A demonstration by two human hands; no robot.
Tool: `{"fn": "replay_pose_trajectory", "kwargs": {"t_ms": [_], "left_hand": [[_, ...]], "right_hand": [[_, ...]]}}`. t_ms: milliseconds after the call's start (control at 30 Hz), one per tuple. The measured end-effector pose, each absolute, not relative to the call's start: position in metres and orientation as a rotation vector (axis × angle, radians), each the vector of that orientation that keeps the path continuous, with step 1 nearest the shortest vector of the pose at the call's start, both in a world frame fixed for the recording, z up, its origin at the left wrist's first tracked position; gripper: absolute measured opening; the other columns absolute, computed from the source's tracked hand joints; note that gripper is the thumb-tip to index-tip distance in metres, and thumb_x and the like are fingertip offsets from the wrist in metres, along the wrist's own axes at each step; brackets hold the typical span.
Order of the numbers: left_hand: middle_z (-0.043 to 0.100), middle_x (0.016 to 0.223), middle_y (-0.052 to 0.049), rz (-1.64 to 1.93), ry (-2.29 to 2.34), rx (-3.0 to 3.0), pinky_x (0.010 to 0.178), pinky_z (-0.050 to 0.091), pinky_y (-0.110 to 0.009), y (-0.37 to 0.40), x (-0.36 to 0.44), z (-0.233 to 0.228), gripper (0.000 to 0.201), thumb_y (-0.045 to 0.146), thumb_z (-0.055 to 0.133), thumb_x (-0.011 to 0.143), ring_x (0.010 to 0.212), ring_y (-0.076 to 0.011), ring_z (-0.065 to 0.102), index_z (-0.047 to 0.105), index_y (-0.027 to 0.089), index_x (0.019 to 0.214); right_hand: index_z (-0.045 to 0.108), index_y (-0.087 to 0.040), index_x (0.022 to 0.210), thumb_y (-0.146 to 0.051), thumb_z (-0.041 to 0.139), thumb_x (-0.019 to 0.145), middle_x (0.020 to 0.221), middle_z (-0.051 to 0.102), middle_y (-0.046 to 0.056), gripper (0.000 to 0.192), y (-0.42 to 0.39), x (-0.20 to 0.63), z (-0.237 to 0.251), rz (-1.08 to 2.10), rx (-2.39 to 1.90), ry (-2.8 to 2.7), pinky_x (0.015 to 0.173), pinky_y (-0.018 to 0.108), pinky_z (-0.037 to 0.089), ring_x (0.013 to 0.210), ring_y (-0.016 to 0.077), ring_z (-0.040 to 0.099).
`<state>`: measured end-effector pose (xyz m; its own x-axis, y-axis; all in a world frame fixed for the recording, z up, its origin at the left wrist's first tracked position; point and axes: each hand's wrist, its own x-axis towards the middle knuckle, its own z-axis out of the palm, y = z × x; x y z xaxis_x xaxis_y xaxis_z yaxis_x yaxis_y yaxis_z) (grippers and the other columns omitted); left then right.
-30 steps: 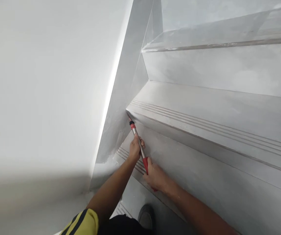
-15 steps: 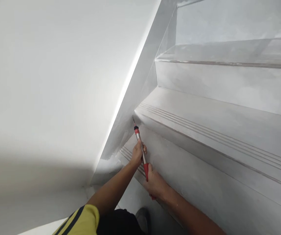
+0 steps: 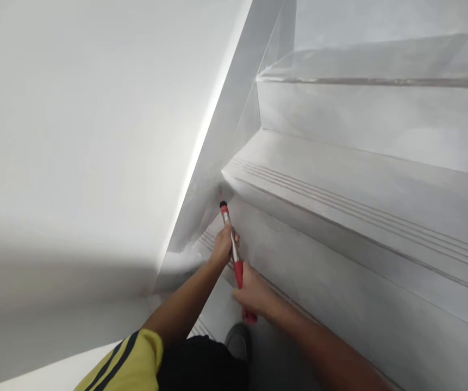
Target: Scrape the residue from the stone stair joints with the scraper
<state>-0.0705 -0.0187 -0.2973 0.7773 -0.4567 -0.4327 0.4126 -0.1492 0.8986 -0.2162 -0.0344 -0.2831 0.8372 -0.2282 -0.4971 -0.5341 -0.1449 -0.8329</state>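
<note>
Tool: the red-and-silver tool (image 3: 235, 252) is held aslant, its thin tip (image 3: 221, 194) being directed to where the grey side board (image 3: 215, 157) meets the riser (image 3: 339, 240), just below the grooved tread (image 3: 319, 176); whether contact is made cannot be told.
Left hand (image 3: 222, 247): wrapped around the silver barrel (image 3: 226, 218).
Right hand (image 3: 254, 290): clenched around the red handle (image 3: 238, 275), nearer to the body.
Work below the tread: judged to be in progress, since the tip is placed there; no completed part can be distinguished.
Upper steps (image 3: 360, 108): thin joint lines are seen; whether they are finished or left cannot be judged.
</note>
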Motion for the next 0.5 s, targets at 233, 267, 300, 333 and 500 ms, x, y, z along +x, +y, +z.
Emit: {"fn": "replay_pose_trajectory", "kwargs": {"t_ms": [233, 267, 300, 333, 500], "left_hand": [[0.044, 0.048, 0.002, -0.738, -0.011, 1.584, 0.038, 0.032, -0.023, -0.028, -0.071, -0.301, 0.045, 0.062, 0.049, 0.075, 0.036, -0.01, 0.038, 0.045, 0.018, 0.066], [0.044, 0.048, 0.002, -0.73, -0.006, 1.598, 0.037, 0.032, -0.023, -0.02, -0.076, -0.3, 0.045, 0.062, 0.049, 0.075, 0.036, -0.01, 0.038, 0.044, 0.018, 0.066], [0.044, 0.047, 0.002, -0.725, -0.002, 1.612, 0.037, 0.031, -0.023, -0.011, -0.079, -0.298, 0.045, 0.063, 0.049, 0.075, 0.036, -0.0102, 0.039, 0.044, 0.018, 0.066], [0.045, 0.048, 0.002, -0.723, 0.001, 1.626, 0.036, 0.031, -0.022, -0.004, -0.082, -0.298, 0.046, 0.063, 0.049, 0.075, 0.036, -0.0104, 0.039, 0.045, 0.018, 0.065], [0.047, 0.048, -0.001, -0.73, 0.03, 1.666, 0.038, 0.03, -0.021, -0.016, -0.075, -0.3, 0.045, 0.059, 0.05, 0.077, 0.038, -0.0097, 0.039, 0.046, 0.017, 0.061]], "right_hand": [[0.036, -0.019, 0.09, -0.016, 0.055, 0.063, 0.076, 0.052, 0.001, 0.034, -0.044, -0.216, -0.277, 0.255, -1.629, 0.623, 0.039, 0.021, 0.041, 0.049, 0.0122, 0.055], [0.037, -0.019, 0.089, -0.015, 0.056, 0.061, 0.074, 0.052, 0.001, 0.034, -0.039, -0.22, -0.276, 0.237, -1.647, 0.599, 0.04, 0.021, 0.041, 0.051, 0.0123, 0.056], [0.037, -0.018, 0.088, -0.014, 0.057, 0.06, 0.071, 0.052, 0.0, 0.034, -0.034, -0.224, -0.276, 0.235, -1.648, 0.572, 0.04, 0.02, 0.041, 0.052, 0.0123, 0.056], [0.037, -0.018, 0.087, -0.013, 0.057, 0.059, 0.069, 0.053, -0.001, 0.035, -0.03, -0.226, -0.277, 0.246, -1.635, 0.551, 0.04, 0.02, 0.041, 0.051, 0.0123, 0.056], [0.036, -0.018, 0.089, -0.011, 0.054, 0.058, 0.06, 0.05, -0.006, 0.037, -0.041, -0.219, -0.279, 0.303, -1.479, 0.574, 0.037, 0.019, 0.041, 0.041, 0.0122, 0.055]]}}
